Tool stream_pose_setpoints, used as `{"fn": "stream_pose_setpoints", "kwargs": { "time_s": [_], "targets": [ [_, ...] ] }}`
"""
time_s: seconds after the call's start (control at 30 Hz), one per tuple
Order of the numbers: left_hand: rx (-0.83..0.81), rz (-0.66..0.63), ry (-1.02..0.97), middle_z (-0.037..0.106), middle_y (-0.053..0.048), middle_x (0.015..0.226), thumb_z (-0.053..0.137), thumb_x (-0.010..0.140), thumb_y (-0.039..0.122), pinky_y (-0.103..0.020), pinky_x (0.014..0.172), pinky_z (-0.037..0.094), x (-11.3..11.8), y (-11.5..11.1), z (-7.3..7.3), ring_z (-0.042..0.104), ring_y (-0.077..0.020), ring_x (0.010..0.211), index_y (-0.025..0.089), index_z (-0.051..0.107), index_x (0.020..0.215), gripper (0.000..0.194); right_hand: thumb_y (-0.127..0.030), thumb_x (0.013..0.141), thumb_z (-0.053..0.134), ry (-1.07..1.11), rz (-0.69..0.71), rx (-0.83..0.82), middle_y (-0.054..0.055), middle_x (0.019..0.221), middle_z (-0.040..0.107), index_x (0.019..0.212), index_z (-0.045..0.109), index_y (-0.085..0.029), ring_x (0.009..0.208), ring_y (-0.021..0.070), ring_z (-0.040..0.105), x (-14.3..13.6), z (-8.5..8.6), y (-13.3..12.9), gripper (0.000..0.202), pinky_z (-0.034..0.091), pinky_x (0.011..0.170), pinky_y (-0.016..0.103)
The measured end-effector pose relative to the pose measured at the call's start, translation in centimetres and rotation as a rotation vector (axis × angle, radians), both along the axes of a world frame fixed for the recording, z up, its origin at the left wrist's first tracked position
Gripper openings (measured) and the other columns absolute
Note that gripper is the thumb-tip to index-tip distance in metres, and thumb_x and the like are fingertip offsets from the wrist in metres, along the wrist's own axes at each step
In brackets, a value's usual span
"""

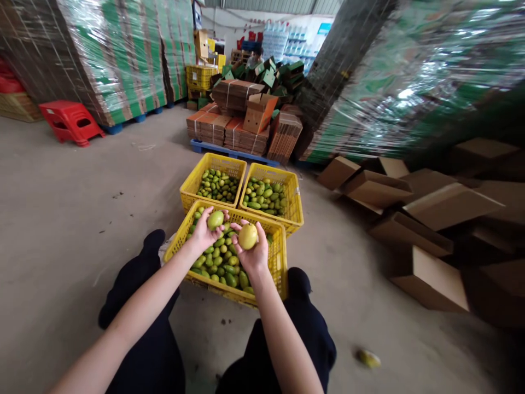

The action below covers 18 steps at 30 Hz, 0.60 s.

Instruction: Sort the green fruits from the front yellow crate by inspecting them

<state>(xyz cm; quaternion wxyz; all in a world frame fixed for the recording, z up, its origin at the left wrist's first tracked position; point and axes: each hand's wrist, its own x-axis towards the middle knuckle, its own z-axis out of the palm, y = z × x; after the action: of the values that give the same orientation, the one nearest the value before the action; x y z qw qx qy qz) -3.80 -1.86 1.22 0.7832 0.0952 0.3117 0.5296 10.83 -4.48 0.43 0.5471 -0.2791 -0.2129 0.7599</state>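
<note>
In the head view, my left hand (207,231) is closed around a green mango (215,220). My right hand (255,253) cups a rounder yellow mango (248,236), its fingers curled about the sides. Both hands are raised over the near yellow crate (279,257), which holds many green mangoes (225,261). Behind it, touching or nearly so, stand a back left crate (189,189) and a back right crate (296,205), each with more green fruit inside. My forearms and hands hide part of the near crate's contents.
A red stool (71,121) stands at the left. Flattened cartons (246,137) lie on a blue pallet (229,152) ahead. Open cardboard boxes (430,210) pile up at right. Wrapped stacks (135,54) rise behind. One fruit (368,358) lies on the floor. A person (255,56) is far back.
</note>
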Motion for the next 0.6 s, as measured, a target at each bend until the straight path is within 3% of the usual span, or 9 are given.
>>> {"fn": "stream_pose_setpoints", "kwargs": {
  "time_s": [0.17,0.33,0.4,0.5,0.6],
  "targets": [
    [-0.052,0.003,-0.058,0.065,-0.005,0.073,0.040,0.094,0.029,-0.013,0.044,0.048,-0.2,0.1,-0.7,0.055,-0.0062,0.048,0.010,0.064,0.092,0.030,-0.055,0.082,0.053,0.086,-0.001,-0.062,0.006,0.095,0.071,0.100,0.063,-0.021,0.060,0.0131,0.059,0.3,0.0,0.0,0.039,0.049,0.048,0.023],
    [0.000,0.023,0.063,0.065,-0.004,0.076,0.037,0.092,0.022,-0.017,0.053,0.054,0.3,0.0,-1.6,0.062,-0.0095,0.058,0.014,0.064,0.094,0.029,-0.051,0.082,0.055,0.063,-0.065,-0.068,0.005,0.095,0.071,0.098,0.064,-0.023,0.068,0.0158,0.062,1.1,-0.6,0.2,0.034,0.055,0.061,0.029],
    [0.013,-0.025,0.159,0.066,-0.003,0.075,0.038,0.092,0.019,-0.018,0.053,0.054,0.9,-0.3,-2.3,0.064,-0.0103,0.059,0.016,0.064,0.094,0.026,-0.044,0.081,0.058,0.040,-0.070,-0.138,0.005,0.088,0.071,0.091,0.065,-0.022,0.066,0.0156,0.062,1.7,-1.3,0.5,0.026,0.055,0.061,0.028],
    [0.026,-0.260,0.337,0.068,-0.002,0.074,0.051,0.088,0.015,-0.020,0.050,0.055,2.1,-1.9,-4.0,0.066,-0.0118,0.057,0.018,0.067,0.092,0.017,-0.036,0.078,0.062,-0.068,-0.050,-0.317,0.004,0.072,0.067,0.078,0.062,-0.020,0.058,0.0151,0.060,2.6,-2.9,0.8,0.016,0.051,0.052,0.026],
    [0.025,-0.669,0.533,0.063,0.002,0.062,0.067,0.076,0.009,-0.016,0.035,0.045,3.5,-5.8,-6.2,0.061,-0.0116,0.041,0.018,0.071,0.081,0.012,-0.032,0.076,0.061,-0.138,-0.043,-0.413,0.004,0.061,0.062,0.070,0.058,-0.020,0.053,0.0155,0.057,3.5,-3.9,0.8,0.014,0.046,0.044,0.025]
  ]
}}
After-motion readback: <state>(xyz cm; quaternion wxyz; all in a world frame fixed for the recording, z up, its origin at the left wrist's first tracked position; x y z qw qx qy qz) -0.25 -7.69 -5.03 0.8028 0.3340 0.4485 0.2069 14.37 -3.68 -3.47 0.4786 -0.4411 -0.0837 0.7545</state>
